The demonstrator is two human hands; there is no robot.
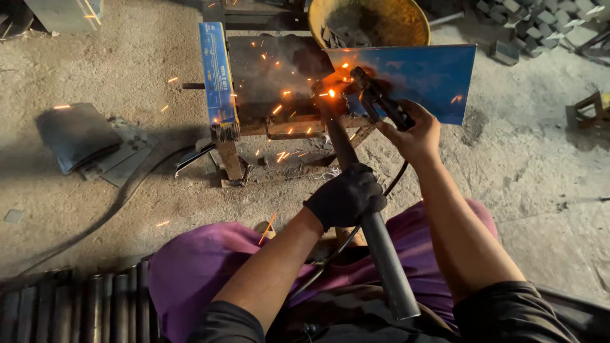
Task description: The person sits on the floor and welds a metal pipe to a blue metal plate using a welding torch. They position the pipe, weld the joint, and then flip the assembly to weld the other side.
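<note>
My left hand point(346, 195), in a black glove, grips a long dark steel pipe point(381, 254) that slopes from my lap up to a small metal work stand point(267, 82). My bare right hand point(413, 133) is closed on a welding electrode holder point(381, 98) whose tip meets the pipe's far end. There a bright orange arc point(331, 93) glows and sparks fly over the stand and the ground. A black cable point(394, 181) hangs from the holder toward my lap. Purple cloth point(197, 267) covers my knees.
A blue sheet panel point(426, 79) leans behind the weld. A blue box point(217, 73) stands on edge at the stand's left. A yellow metal pan point(372, 22) sits behind. Several pipes point(76, 305) lie at lower left; flat metal plates point(89, 140) rest on the dirt floor.
</note>
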